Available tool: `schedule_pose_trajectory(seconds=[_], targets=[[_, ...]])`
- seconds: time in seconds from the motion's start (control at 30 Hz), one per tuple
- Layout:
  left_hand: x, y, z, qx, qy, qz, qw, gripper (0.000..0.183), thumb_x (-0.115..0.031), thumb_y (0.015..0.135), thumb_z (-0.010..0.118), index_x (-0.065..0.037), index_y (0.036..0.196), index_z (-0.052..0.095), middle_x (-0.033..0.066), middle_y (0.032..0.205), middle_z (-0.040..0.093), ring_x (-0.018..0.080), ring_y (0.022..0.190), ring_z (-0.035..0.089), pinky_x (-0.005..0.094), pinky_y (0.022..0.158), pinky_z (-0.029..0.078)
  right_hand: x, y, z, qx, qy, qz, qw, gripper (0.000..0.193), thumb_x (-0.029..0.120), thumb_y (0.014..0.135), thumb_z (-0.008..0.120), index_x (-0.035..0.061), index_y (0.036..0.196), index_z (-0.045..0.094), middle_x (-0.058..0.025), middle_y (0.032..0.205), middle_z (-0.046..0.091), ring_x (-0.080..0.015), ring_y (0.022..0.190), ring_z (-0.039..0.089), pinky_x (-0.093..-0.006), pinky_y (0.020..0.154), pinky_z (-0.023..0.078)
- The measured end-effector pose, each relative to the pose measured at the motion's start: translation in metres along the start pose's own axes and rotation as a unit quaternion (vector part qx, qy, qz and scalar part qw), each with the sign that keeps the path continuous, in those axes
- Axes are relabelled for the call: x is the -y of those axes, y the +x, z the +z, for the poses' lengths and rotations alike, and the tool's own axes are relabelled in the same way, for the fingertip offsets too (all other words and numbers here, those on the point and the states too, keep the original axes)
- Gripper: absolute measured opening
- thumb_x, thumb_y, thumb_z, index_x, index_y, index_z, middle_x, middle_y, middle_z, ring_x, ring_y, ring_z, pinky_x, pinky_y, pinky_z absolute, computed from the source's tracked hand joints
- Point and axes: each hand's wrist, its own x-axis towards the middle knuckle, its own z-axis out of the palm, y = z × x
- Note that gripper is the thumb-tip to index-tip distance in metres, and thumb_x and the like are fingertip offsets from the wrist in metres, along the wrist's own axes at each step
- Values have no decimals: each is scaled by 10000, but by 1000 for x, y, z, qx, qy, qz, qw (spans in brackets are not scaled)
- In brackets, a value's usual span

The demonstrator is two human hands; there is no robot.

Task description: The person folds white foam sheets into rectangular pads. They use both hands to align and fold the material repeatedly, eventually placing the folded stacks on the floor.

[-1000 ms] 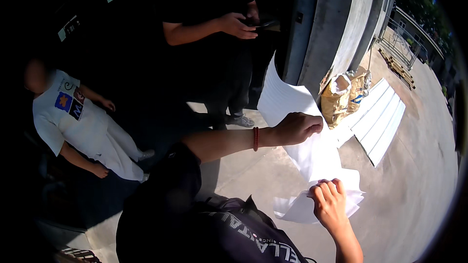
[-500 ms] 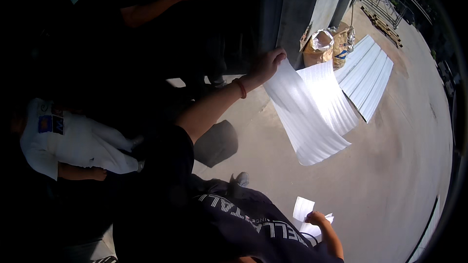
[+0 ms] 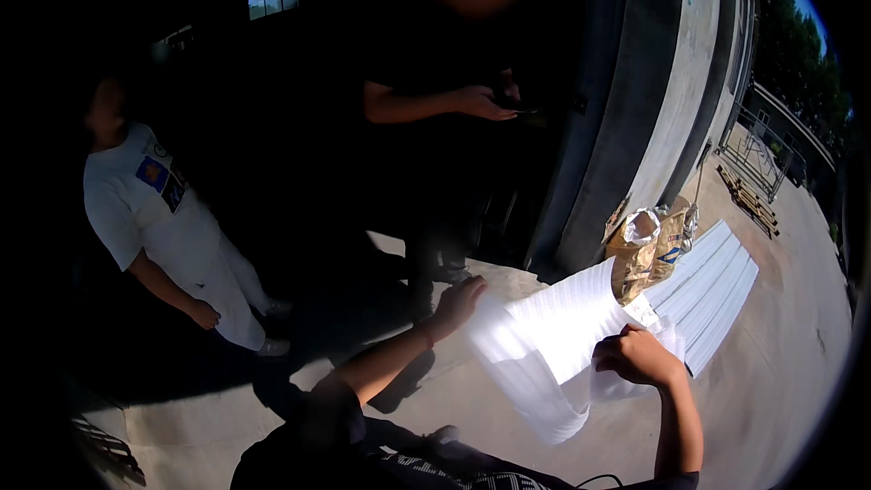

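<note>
A thin white foam sheet (image 3: 567,308) hangs curled and creased in front of me, bright in the sun. My left hand (image 3: 460,304) is closed around its left edge, with a red band at that wrist. On the other side my right hand (image 3: 640,356) overlaps the sheet, its fingers curled. A small white piece (image 3: 642,311) stands out just above those fingers, and more white foam shows beside and below them. These look like the smaller white pieces it held before, though the fingers partly hide what they grip.
Behind the sheet, tan paper sacks (image 3: 667,240) stand by a pillar (image 3: 676,82), and ribbed metal panels (image 3: 712,281) lie on concrete. A person in white (image 3: 172,227) stands left; another, in dark clothes, holds a flat dark object (image 3: 522,111) in shadow. Timber (image 3: 748,201) lies far right.
My view has tilted upward. The right hand has risen from low at my side to the sheet, with the small white pieces. My left hand still holds the sheet's edge.
</note>
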Motion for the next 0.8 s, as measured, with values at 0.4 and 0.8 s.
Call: schedule_pose_trajectory(seconds=[0.4, 0.8], targets=[[-102, -135, -125, -206, 33, -122, 970, 78, -124, 869, 522, -76, 914, 562, 132, 784, 607, 321, 665, 595, 353, 567, 455, 115, 193, 57, 233, 168, -221, 932, 298, 180, 783, 629, -17, 1006, 611, -142, 1188, 498, -274, 1039, 508, -343, 874, 394], [-136, -211, -220, -153, 150, -331, 919, 306, -350, 834, 570, -57, 921, 551, 119, 867, 610, 292, 817, 606, 362, 710, 448, 183, 263, 41, 225, 171, -358, 890, 215, 100, 747, 643, -22, 923, 648, -140, 857, 642, -217, 795, 601, -330, 738, 443]])
